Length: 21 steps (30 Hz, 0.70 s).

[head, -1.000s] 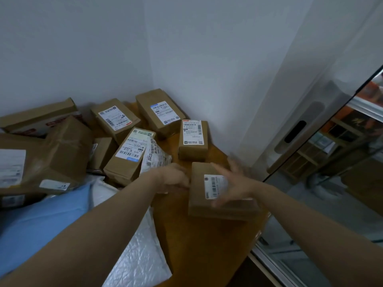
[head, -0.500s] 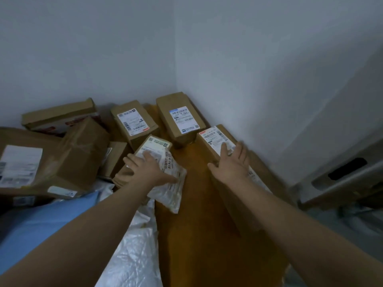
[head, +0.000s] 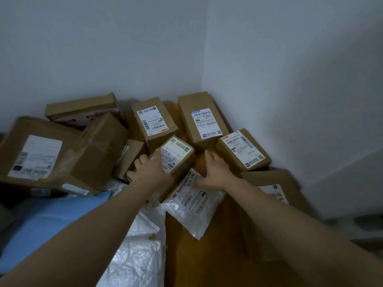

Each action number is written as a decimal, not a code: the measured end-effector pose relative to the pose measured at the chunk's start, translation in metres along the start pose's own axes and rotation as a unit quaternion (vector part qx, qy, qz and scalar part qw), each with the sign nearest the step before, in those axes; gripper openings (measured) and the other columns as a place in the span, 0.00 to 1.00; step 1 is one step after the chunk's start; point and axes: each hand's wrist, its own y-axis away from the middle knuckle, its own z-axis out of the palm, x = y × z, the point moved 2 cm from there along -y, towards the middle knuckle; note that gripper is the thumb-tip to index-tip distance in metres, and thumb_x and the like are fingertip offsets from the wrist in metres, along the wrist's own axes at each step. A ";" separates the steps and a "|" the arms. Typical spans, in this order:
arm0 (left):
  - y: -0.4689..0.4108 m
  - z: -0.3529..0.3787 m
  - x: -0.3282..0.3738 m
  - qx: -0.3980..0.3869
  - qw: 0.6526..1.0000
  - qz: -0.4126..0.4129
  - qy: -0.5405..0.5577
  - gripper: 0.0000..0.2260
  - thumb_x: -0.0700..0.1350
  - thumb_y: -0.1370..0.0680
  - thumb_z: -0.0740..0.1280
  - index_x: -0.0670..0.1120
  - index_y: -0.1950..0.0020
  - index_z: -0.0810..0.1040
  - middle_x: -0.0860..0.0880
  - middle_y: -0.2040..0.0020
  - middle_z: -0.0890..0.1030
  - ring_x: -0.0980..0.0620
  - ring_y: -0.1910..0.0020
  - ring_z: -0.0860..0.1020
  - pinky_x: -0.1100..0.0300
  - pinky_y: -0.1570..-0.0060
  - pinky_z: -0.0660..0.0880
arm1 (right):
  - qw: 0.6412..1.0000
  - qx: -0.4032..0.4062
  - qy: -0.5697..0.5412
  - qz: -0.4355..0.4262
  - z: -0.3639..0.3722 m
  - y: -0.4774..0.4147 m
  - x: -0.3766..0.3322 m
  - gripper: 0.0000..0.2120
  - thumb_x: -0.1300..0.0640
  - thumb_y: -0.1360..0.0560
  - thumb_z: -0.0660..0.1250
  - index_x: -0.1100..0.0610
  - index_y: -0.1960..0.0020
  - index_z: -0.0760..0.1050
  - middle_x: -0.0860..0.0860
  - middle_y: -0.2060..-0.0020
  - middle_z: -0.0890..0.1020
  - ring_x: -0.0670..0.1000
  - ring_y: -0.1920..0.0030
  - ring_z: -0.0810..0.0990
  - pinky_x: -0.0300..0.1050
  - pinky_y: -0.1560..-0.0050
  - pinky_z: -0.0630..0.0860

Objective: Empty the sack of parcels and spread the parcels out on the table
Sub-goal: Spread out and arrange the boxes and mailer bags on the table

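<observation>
Brown cardboard fills the far corner of the desk (head: 199, 255), where the parcels lie close together against two pale walls. The step in hand, as I judge it, is the spreading: most parcels are out and the person is arranging them.

The left hand (head: 149, 168) lies on the near end of the green-label box (head: 176, 156). Its fingers (head: 141, 160) are bent over the left side and the thumb rests on top, so it holds this box. The right hand (head: 215, 172) is flat, with straight fingers, and holds nothing. It reaches over the white plastic mailer (head: 192, 201) toward the bare wood between the green-label box and the red-label box (head: 242, 151).

The white sack (head: 134, 259) lies crumpled at the near left part of the desk, beside a blue soft thing (head: 51, 220) — perhaps a mailer. Whether anything remains inside the sack I cannot tell.

The next move probably calls for drawing the green-label box away from its neighbours, because the mailer lies against its right side and other boxes touch it behind. The only free wood is in the middle and toward the near edge. The heap at the left, where the large box (head: 41, 154) sits tilted — it needs spreading too.

The desk is of orange-brown wood and stands in a room corner; the light is dim.
</observation>
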 end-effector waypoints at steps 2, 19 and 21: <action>-0.001 -0.002 -0.005 -0.014 1.000 -0.013 0.001 0.52 0.63 0.33 0.71 0.52 0.23 0.39 0.40 0.26 0.54 0.38 0.26 0.52 0.40 0.31 0.55 | 0.993 -0.091 -0.046 0.052 0.025 0.001 -0.004 0.64 0.43 0.40 0.79 0.50 0.24 0.33 0.55 0.24 0.52 0.60 0.24 0.51 0.61 0.26 0.52; 0.017 0.030 0.051 -0.107 0.925 0.084 0.356 0.18 0.42 0.21 0.64 0.44 0.31 0.68 0.44 0.35 0.75 0.46 0.42 0.76 0.54 0.49 0.77 | 0.951 0.303 -0.057 0.021 0.015 0.068 0.014 0.12 0.52 0.27 0.65 0.56 0.47 0.69 0.52 0.45 0.69 0.51 0.46 0.71 0.42 0.52 0.70; 0.029 0.030 0.055 -0.153 0.917 0.120 0.347 0.17 0.37 0.21 0.62 0.44 0.31 0.71 0.44 0.36 0.76 0.49 0.46 0.76 0.58 0.52 0.76 | 0.956 0.290 0.013 -0.039 0.020 0.066 0.008 0.23 0.50 0.27 0.66 0.55 0.35 0.67 0.56 0.33 0.65 0.55 0.33 0.64 0.48 0.39 0.68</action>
